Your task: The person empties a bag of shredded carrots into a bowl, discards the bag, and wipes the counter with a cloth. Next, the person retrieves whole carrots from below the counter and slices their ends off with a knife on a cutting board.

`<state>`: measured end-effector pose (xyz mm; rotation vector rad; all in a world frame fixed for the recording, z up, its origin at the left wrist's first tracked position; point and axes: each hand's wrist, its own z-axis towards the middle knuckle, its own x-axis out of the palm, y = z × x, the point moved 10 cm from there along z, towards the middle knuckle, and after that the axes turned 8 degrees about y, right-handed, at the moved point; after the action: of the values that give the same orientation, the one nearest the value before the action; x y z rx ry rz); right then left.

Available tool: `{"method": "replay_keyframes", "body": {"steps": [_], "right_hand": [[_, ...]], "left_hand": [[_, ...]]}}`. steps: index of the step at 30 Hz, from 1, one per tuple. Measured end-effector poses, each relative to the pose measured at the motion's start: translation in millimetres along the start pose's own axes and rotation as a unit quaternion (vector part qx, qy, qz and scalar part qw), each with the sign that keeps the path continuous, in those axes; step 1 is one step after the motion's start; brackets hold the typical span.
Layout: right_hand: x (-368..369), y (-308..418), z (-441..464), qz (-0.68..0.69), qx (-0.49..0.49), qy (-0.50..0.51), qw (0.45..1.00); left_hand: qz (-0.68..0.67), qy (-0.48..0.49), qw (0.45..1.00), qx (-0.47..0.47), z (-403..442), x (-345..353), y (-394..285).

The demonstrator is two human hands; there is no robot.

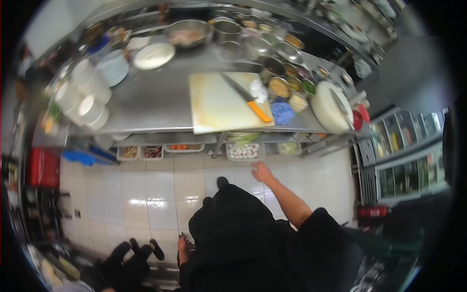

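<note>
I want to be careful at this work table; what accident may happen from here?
The knife lies loose on the cutting board, its orange handle close to the front edge; a passing sleeve might knock it down toward the feet.

The stacked white containers stand near the front edge of the metal table, so a bump could topple them.

The tiled floor looks shiny; if wet, which I cannot tell, someone may slip.

Commercial kitchen: steel counter, stacked bowls, knife.
</note>
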<state>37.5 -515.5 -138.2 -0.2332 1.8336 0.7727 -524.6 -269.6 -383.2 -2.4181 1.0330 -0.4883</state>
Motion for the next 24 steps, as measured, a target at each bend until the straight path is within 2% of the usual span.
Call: {"method": "replay_keyframes", "body": {"steps": [2, 3, 4, 5, 7, 8, 9, 10, 11, 12, 13, 14, 15, 16, 18, 22, 24], "right_hand": [[-65, -26, 21, 0.015, 0.066, -0.108, 0.992], [-101, -38, 33, 0.05, 0.103, -0.162, 0.98], [-134, -45, 49, 0.078, 0.117, -0.177, 0.974], [-162, -53, 63, 0.105, 0.132, -0.189, 0.967], [-203, -66, 88, 0.104, 0.155, -0.229, 0.956], [-218, -73, 101, 0.063, 0.147, -0.265, 0.951], [-227, -78, 108, 0.021, 0.142, -0.301, 0.943], [-230, -80, 110, 0.023, 0.154, -0.305, 0.939], [-238, -72, 111, -0.004, 0.146, -0.353, 0.924], [-244, -65, 112, -0.032, 0.134, -0.397, 0.907], [-241, -70, 116, -0.03, 0.136, -0.395, 0.908], [-230, -74, 123, -0.056, 0.132, -0.372, 0.917], [-223, -75, 130, -0.081, 0.13, -0.349, 0.925], [-219, -86, 140, -0.072, 0.137, -0.345, 0.926], [-210, -109, 150, -0.022, 0.216, -0.168, 0.962], [-248, -62, 159, -0.089, 0.265, -0.162, 0.946], [-270, -26, 179, -0.029, 0.098, -0.285, 0.953]], "left_hand": [[-0.001, 0.006, 1.0, -0.02, 2, 10, -4], [-0.057, -0.018, 0.996, -0.061, -8, 13, -7], [-0.113, -0.045, 0.987, -0.103, -14, 12, -9], [-0.108, -0.044, 0.988, -0.104, -13, 10, -15], [0.102, -0.02, 0.994, -0.044, -5, 3, -42], [0.211, -0.004, 0.977, -0.012, 1, 0, -57], [0.319, 0.014, 0.948, 0.02, 9, -2, -72], [0.42, 0.032, 0.905, 0.054, 19, 0, -87], [0.512, 0.049, 0.853, 0.087, 27, 4, -99], [0.517, 0.05, 0.85, 0.085, 37, -2, -102], [0.189, 0.044, 0.981, -0.029, 51, -20, -82], [-0.167, 0.029, 0.976, -0.136, 51, -18, -61], [-0.088, -0.064, 0.99, -0.085, 26, -24, -102], [-0.079, -0.072, 0.99, -0.087, 26, -25, -134], [-0.045, -0.078, 0.994, -0.056, 27, -26, -168], [-0.035, -0.052, 0.994, -0.094, 63, -24, -186], [-0.017, -0.033, 0.991, -0.125, 80, -20, -194]]}}
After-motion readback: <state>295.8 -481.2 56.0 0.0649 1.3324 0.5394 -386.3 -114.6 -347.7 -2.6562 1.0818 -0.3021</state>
